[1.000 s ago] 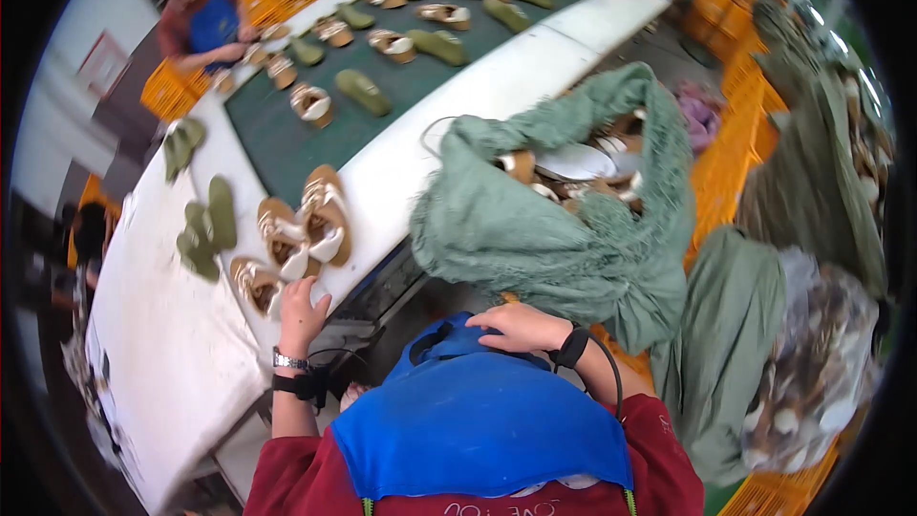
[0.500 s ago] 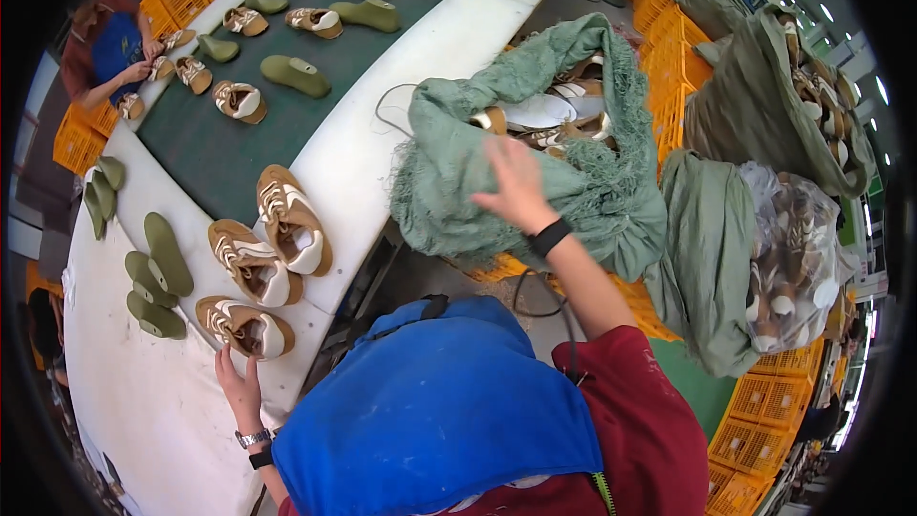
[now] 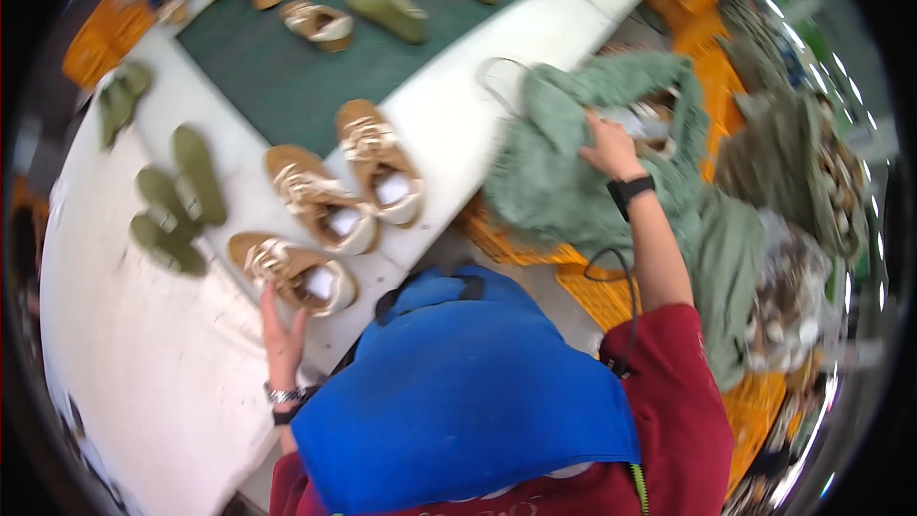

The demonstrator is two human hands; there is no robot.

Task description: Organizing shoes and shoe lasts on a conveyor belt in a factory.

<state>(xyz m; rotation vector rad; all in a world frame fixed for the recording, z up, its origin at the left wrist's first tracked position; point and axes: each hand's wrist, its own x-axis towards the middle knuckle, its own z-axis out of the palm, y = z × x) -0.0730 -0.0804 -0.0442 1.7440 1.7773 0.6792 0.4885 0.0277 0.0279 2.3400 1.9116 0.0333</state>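
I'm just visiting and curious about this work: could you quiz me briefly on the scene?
1. How many tan-and-white laced shoes stand beside the bare left hand?
2. True or false: the bare right hand is at those shoes.
3. On which side of those shoes are the nearest olive-green foot-shaped forms: A left, B right?

Key: 1. Three. 2. False; it is at the frayed green fabric sack. 3. A.

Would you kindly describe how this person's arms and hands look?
Left hand and right hand are gloveless. The left wrist wears a silver band and black strap; the right, a black wristband. Dark-red sleeves; black cable beside right forearm.
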